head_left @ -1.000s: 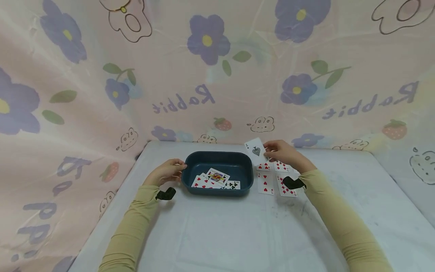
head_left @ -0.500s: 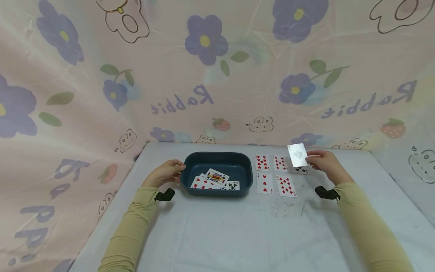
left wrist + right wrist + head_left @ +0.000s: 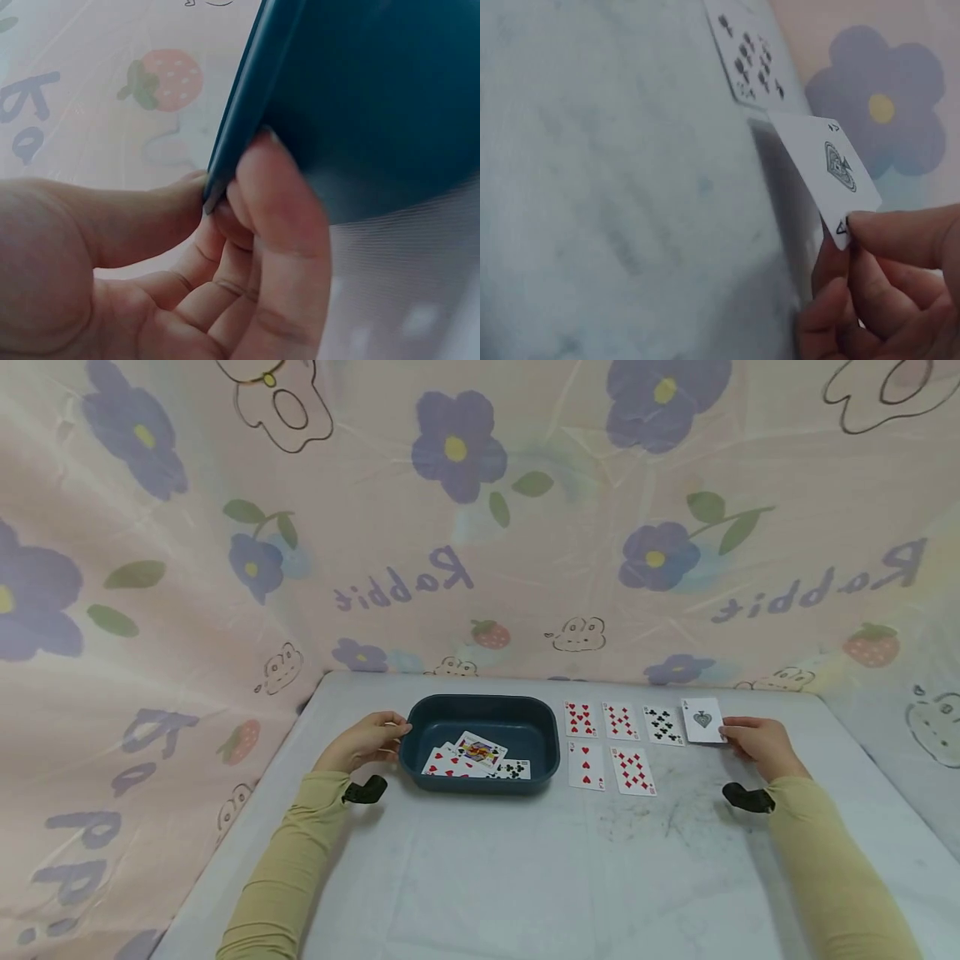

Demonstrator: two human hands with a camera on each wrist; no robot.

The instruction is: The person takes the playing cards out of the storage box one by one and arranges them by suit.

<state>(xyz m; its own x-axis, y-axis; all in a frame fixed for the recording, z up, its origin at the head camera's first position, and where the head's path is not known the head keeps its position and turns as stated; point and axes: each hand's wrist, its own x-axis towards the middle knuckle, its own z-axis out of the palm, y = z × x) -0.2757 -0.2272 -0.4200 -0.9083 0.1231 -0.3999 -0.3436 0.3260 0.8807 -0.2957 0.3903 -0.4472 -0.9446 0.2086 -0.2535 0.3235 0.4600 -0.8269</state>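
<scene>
My right hand [image 3: 761, 747] pinches the ace of spades [image 3: 702, 720] at its right edge, thumb on the face and fingers beneath. In the right wrist view the ace [image 3: 829, 169] is tilted, one end low near the table with a shadow under it. Just left of it lies a clubs card [image 3: 663, 726]. My left hand [image 3: 365, 743] holds the left rim of a dark blue rectangular tub [image 3: 480, 783]. The left wrist view shows thumb and fingers pinching the tub's rim [image 3: 240, 112]. Several face-up playing cards lie in the tub, a face card [image 3: 480, 749] on top.
Right of the tub, face-up cards lie in two rows. The back row has a hearts card [image 3: 581, 720], a diamonds card [image 3: 621, 722] and the clubs card; the front row has a hearts card [image 3: 586, 766] and a diamonds card [image 3: 633, 771]. A patterned curtain [image 3: 525, 568] stands behind the white table [image 3: 495, 877].
My right hand has carried the ace of spades rightward from beside the tub, past the clubs card, and lowered it to the back row's right end. The left hand stays on the tub.
</scene>
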